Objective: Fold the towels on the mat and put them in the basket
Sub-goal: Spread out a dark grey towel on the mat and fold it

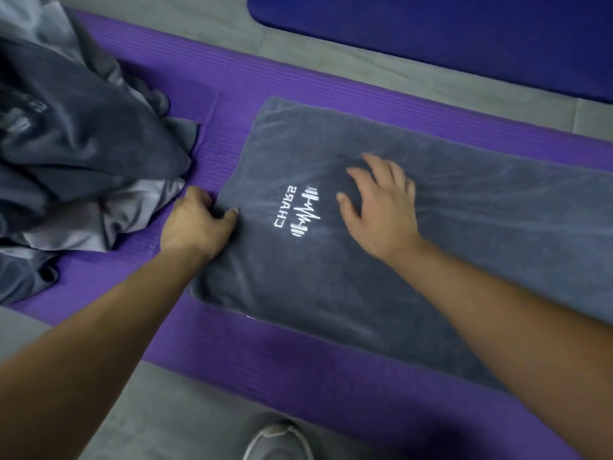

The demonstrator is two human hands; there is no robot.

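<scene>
Towel [331, 287] lies spread on the purple mat [298, 360]; I see my left hand [194, 224] pinching its left edge, right hand [381, 207] open, fingers spread over its middle, beside the logo [300, 210]

On mat [232, 360]: spread towel [365, 277] flat, under both hands. Left hand [195, 224] at towel's left edge, thumb on top, gripping edge. Right hand [381, 207] flat on towel, right of left hand; logo [300, 210] between two hands. Towel pile [83, 144] left of and beyond left hand, on same mat, apart from spread towel. Second mat [431, 21] well beyond right hand; strip of floor [331, 71] between mats. Shoe [278, 443] on floor, nearer than both hands, before mat's near edge.
</scene>
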